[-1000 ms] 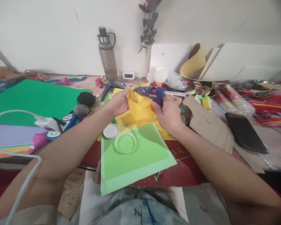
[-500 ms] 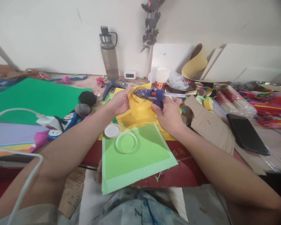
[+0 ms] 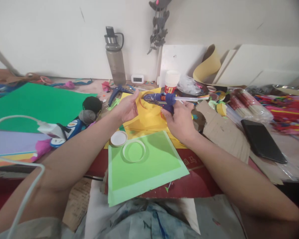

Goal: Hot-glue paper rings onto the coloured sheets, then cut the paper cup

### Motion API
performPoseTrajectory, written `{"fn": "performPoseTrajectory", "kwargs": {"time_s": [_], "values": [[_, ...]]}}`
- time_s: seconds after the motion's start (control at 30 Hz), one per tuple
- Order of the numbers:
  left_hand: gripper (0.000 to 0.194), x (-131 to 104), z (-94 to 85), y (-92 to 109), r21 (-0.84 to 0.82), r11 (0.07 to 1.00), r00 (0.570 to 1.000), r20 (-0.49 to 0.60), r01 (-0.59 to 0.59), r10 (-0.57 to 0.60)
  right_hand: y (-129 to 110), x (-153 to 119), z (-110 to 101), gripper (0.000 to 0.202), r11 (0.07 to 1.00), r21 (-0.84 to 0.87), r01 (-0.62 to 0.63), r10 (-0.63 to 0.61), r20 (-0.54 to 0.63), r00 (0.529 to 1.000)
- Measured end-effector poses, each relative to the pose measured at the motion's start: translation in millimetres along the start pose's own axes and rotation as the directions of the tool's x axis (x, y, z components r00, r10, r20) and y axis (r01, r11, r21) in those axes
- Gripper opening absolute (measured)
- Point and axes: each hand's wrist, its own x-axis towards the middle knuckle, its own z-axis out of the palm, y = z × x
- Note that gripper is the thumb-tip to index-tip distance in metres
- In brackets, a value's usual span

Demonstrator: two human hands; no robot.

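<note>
Head view: glue gun [image 3: 161, 99] clamped in right hand's [image 3: 180, 122] grip, apparently to aim at yellow ring [image 3: 144, 105]; left hand's [image 3: 128, 109] grip unclear; light-green sheet [image 3: 149, 169] by bench's [image 3: 290, 146] front edge

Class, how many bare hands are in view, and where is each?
2: the left hand at the left side of the yellow paper, the right hand gripping a blue plastic glue gun. No others show.

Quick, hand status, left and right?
Left hand: fingers partly curled beside the yellow paper; whether it grips any cannot be told.
Right hand: closed, holding the glue gun.
</note>
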Motion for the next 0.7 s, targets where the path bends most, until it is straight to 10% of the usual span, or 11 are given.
{"fn": "performPoseTrajectory", "kwargs": {"time_s": [0.57, 0.7], "values": [[0.062, 0.2, -0.8, 1.8, 0.077, 0.995, 0.991, -0.114, -0.064, 0.073, 19.5, 1.2, 12.2, 0.031, 0.954, 0.296, -0.052, 0.064, -0.032, 0.997], [0.031, 3.1, -5.6, -4.4, 0.08, 0.995, 0.987, -0.146, -0.061, 0.073, 20.4, 2.1, 12.8, 0.033, 0.932, 0.353, -0.085, 0.101, -0.025, 0.995]]}}
